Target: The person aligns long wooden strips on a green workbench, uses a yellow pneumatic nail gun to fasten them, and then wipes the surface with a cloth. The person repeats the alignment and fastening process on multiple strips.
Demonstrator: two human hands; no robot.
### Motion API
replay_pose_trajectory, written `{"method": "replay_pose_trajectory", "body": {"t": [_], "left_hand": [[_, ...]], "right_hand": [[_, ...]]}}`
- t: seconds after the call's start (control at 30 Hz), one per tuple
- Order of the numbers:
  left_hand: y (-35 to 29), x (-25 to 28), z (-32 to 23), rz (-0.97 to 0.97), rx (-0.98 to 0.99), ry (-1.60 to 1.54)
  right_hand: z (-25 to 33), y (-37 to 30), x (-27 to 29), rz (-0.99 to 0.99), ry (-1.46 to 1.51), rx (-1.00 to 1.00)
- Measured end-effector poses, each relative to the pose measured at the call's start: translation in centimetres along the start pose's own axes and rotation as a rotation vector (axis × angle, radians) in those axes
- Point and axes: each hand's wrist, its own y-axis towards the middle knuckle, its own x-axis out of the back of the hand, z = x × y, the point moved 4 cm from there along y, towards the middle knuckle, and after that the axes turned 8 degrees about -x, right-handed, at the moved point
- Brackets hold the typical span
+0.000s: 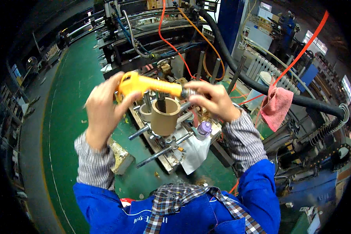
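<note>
Between my two hands is a yellow air gun (156,84), held level and slightly blurred. My left hand (105,103) is closed around its looped end. The fingers of my right hand (214,97) close on the dark metal fitting at the other end. Just below the air gun stands a brown cardboard-like tube (164,121), upright, with a dark rod inside its mouth. Metal bars (154,156) stick out around the tube's base. To its right is a bottle with a purple top (204,129), beside a white sheet (194,158).
A worn wooden base (168,165) carries the bars and tube, above a green floor (72,117). A thick black hose (238,70) with a pink cloth (277,107) on it crosses at right. Red hoses (304,46) and upright rods (238,72) stand near my right hand.
</note>
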Motion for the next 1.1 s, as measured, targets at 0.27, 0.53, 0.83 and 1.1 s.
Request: {"method": "replay_pose_trajectory", "body": {"t": [0.27,0.53,0.83,1.1], "left_hand": [[-1.7,-11.9,9.4,0.240,0.175,-0.441],[-8.2,-14.6,11.0,0.399,0.454,-0.667],[-8.4,-18.2,10.4,0.296,0.220,-0.558],[-8.2,-20.4,10.8,0.301,0.216,-0.625]], "right_hand": [[-7.2,2.9,-5.3,-0.020,0.036,-0.154],[-4.6,1.0,-9.0,-0.078,-0.421,-0.264],[-4.5,-0.2,-7.8,-0.083,-0.246,-0.275],[-3.4,-3.7,-6.5,0.016,-0.273,-0.363]]}}
